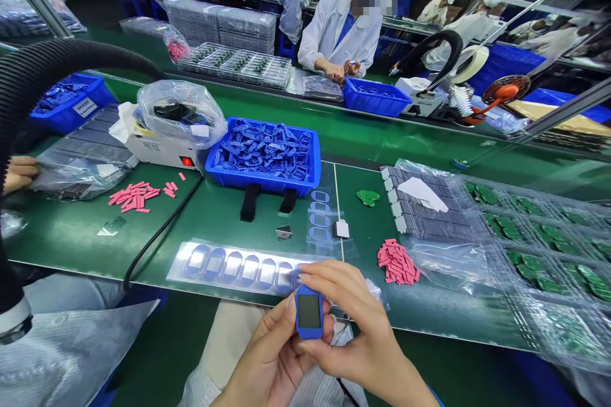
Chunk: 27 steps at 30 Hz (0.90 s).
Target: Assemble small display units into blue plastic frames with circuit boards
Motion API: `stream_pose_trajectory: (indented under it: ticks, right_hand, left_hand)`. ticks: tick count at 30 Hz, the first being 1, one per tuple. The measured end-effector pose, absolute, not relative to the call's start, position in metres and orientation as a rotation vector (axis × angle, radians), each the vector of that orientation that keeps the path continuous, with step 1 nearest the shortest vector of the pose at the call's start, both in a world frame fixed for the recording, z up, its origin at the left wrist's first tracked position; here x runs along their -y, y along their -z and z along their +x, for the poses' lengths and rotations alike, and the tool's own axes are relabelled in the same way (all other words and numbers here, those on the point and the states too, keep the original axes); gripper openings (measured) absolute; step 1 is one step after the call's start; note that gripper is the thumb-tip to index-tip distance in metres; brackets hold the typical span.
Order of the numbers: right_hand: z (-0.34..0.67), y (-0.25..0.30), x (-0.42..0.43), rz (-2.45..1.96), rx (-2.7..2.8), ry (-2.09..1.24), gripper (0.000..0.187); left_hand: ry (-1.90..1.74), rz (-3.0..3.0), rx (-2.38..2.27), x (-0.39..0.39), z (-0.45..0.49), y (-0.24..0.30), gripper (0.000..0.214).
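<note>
Pink foam strips (133, 196) are scattered toward the desk's (62, 235) left side, and a blue crate (262, 186) of blue parts is set at its far edge. Clear film (233, 269) is laid along the near edge. Just past that edge, a blue device (309, 311) is gripped between the curled fingers of the left hand (270, 356) and right hand (356, 324). Green boards (534, 254) in clear trays are laid at the right edge.
</note>
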State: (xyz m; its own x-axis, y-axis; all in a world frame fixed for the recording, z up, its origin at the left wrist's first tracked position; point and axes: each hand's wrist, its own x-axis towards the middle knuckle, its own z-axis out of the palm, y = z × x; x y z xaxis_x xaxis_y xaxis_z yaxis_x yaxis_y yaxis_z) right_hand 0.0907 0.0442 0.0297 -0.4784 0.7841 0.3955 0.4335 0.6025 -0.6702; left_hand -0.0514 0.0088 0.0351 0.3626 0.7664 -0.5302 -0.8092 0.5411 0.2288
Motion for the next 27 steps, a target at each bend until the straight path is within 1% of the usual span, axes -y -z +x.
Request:
stream_pose_trajectory:
  ticks: [4,9,10,13,16,20,24,27]
  right_hand:
    - [0.088,-0.028,-0.042,-0.974,2.116,-0.673,0.051]
    - [0.092,-0.025,-0.039,-1.009,2.144,-0.612,0.067]
    - [0.093,-0.023,-0.040,-1.000,2.141,-0.582,0.066]
    - [0.097,-0.016,-0.043,-0.957,2.136,-0.476,0.050]
    - [0.101,-0.013,-0.048,-0.941,2.150,-0.385,0.038]
    - [0.104,-0.013,-0.056,-0.892,2.154,-0.302,0.028]
    - [0.104,-0.009,-0.061,-0.889,2.136,-0.314,0.020]
    - [0.104,-0.003,-0.059,-0.934,2.081,-0.367,0.015]
  left_hand:
    - [-1.050,-0.096,-0.664,-0.010,-0.052,-0.036,0.023]
    - [-1.079,-0.105,-0.729,-0.009,-0.067,-0.030,0.020]
    - [-1.096,-0.114,-0.734,-0.010,-0.072,-0.027,0.020]
    - [-1.173,-0.123,-0.744,-0.019,-0.087,-0.019,0.022]
    - [-1.265,-0.108,-0.763,-0.035,-0.097,-0.011,0.016]
    - [-1.355,-0.077,-0.874,-0.054,-0.103,-0.001,0.020]
    - [-1.362,0.014,-0.907,-0.058,-0.104,0.007,0.017]
    - [-1.357,0.076,-0.921,-0.057,-0.105,0.013,0.025]
